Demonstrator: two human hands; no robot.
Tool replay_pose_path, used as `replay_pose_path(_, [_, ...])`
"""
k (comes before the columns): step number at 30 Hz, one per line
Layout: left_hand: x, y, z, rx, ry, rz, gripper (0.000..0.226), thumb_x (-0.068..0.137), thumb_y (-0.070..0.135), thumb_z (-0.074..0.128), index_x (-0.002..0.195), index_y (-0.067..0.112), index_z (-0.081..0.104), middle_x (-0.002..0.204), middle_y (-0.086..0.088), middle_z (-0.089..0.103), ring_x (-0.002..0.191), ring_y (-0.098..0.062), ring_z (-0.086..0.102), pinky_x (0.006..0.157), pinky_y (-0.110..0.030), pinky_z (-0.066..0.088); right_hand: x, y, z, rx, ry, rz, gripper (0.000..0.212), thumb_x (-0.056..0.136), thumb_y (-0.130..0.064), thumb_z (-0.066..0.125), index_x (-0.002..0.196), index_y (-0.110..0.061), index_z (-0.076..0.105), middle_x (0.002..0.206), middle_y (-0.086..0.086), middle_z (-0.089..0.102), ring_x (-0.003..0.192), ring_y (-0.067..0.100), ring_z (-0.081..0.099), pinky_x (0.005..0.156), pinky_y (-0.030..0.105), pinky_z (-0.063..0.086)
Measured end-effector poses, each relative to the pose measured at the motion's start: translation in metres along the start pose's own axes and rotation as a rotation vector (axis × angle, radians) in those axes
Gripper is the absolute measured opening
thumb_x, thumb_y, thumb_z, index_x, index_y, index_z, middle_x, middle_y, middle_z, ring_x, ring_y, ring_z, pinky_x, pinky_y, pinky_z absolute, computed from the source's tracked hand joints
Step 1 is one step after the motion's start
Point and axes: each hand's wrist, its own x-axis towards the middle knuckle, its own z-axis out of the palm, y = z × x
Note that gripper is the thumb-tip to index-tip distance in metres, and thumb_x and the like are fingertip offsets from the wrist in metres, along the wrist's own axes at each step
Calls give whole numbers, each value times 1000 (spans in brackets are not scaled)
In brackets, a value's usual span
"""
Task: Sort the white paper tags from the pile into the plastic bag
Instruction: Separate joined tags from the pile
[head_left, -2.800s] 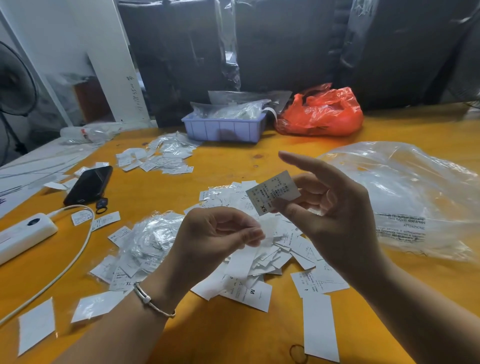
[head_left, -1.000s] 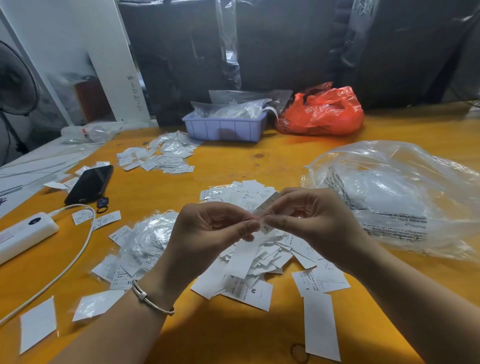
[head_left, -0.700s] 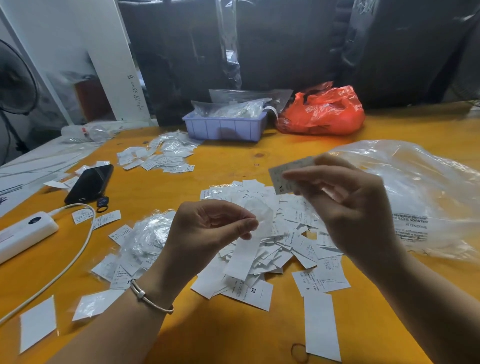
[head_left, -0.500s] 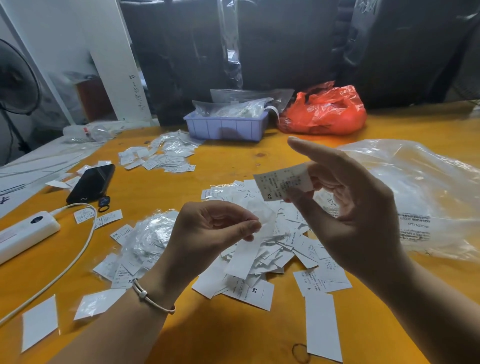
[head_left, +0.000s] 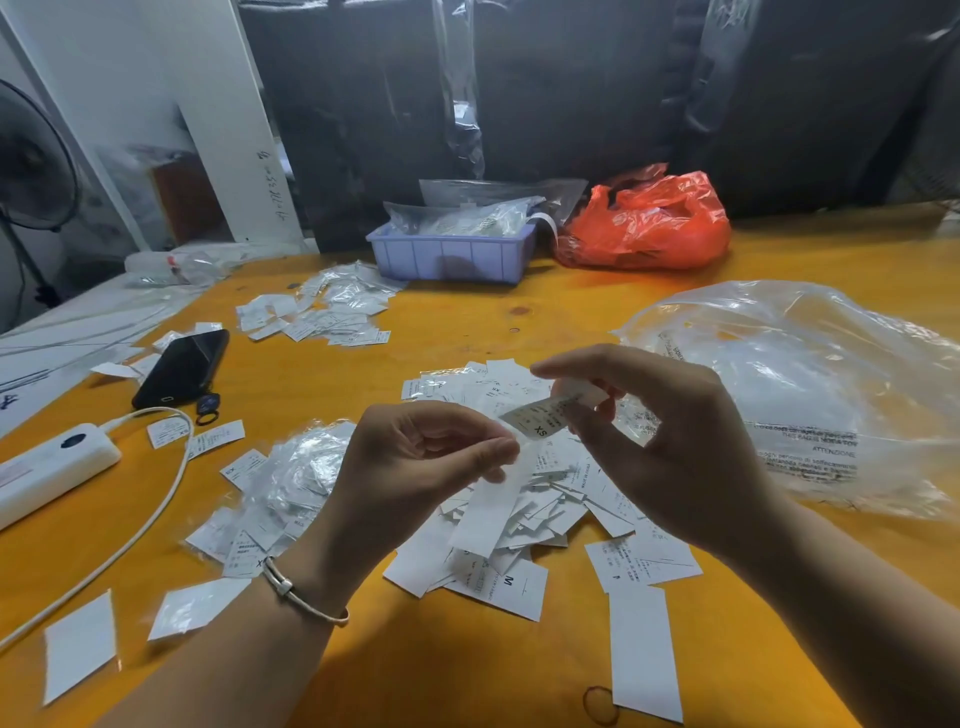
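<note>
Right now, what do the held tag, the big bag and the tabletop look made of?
Tag: thin white printed paper, matte; it bends.
Bag: clear thin plastic film, glossy, crinkled.
Tabletop: probably wood or board, smooth orange finish with knot-like spots.

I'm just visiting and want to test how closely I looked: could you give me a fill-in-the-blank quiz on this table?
1. The tag pinched in the right hand is printed with the size ____.
2. The tray at the back of the table is coloured ____.
3. The crumpled bag beside that tray is ____.
4. The left hand has a ____ on its wrist.

Missing words: XS; purple; red; bracelet
</note>
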Motion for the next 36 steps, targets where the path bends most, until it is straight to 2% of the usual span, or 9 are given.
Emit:
replay_pose_path(4, [-1,-2,0,7,-15,-26,15,76,21,76,88,13,78,81,0,77,69,-19,74,62,-20,56,-1,2,2,-23,-64,6,34,82,3,64,111,-15,69,89,-28,56,64,4,52,61,16,45])
replay_pose_path(8, [0,-3,1,25,-35,-42,16,77,23,76,90,14,78,82,1,78,70,-19,74,61,-20,56,0,2,3,-112,-43,33,34,81,-4,62,112,-15,69,81,-17,58,58,5,45,56,13,41])
replay_pose_path(14, [0,-3,1,34,-32,-54,15,78,24,75,88,14,78,81,0,78,68,-19,74,59,-21,55,-1,2,1,-94,-53,71,37,79,-4,63,113,-17,68,77,-9,64,56,17,47,51,28,45])
replay_pose_path(19, [1,-2,3,23,-44,-63,16,76,25,74,87,14,78,80,1,78,67,-18,74,58,-21,55,-2,2,3,-64,-140,62,41,76,0,65,114,-15,67,74,-31,48,53,7,47,53,20,44])
replay_pose_path(25, [1,-3,5,44,-66,-72,13,78,24,73,87,15,77,79,2,77,67,-16,73,59,-19,54,-2,1,7,21,-139,110,36,83,-1,68,117,-14,63,78,-8,67,60,19,58,56,35,48])
replay_pose_path(27, [2,-4,5,42,-56,-88,15,80,26,71,89,16,77,83,3,78,67,-15,73,58,-20,54,-2,2,7,69,-45,151,28,85,-4,69,111,-14,65,78,-7,67,64,16,61,58,33,50])
replay_pose_path(30, [3,-3,4,-1,-40,-111,17,83,27,68,88,14,78,82,1,77,66,-15,72,57,-19,53,-1,3,6,87,49,224,22,82,-5,73,100,-17,68,77,-8,68,67,12,61,56,22,48])
replay_pose_path(36, [3,-2,6,-31,-30,-149,16,82,25,68,85,14,78,76,0,77,64,-11,70,55,-19,52,-3,5,9,175,-26,291,16,76,-8,78,89,-16,74,72,-8,71,65,9,65,53,13,42])
